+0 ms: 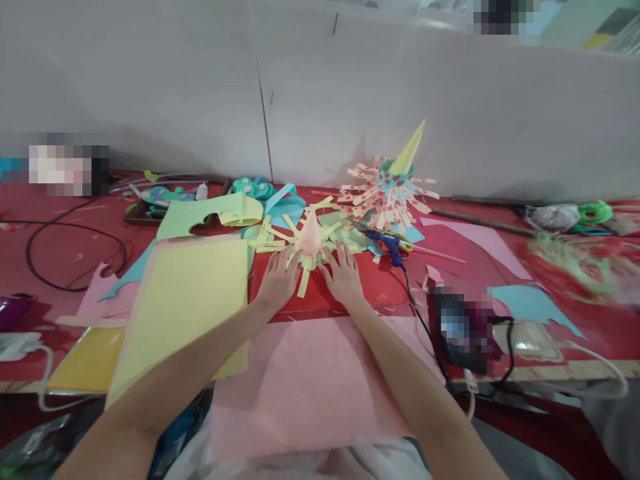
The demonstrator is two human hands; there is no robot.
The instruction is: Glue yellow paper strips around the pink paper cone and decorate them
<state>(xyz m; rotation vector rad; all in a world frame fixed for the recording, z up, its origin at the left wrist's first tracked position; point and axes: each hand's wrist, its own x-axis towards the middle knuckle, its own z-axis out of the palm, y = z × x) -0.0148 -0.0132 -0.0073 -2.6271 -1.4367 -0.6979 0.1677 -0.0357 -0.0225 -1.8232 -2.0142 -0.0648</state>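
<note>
A pink paper cone (309,235) stands upright among yellow paper strips (303,283) that fan out from its base. My left hand (280,275) lies at the left of the base, fingers stretched out over the strips. On the other side, my right hand (343,277) rests with its fingers apart and its thumb close to the base. Neither hand is wrapped around anything, though the exact fingertip contact is too small to tell. Under the strips is a red sheet (285,305). A blue glue gun (393,245) with a black cord lies right of my right hand.
A finished-looking fringed paper piece with a yellow cone (409,150) stands against the grey wall (175,87). Yellow sheets (195,293) lie at left, a pink sheet (320,387) in front. A phone (460,330) with cables sits at right, near tangled green-red fringe (575,260).
</note>
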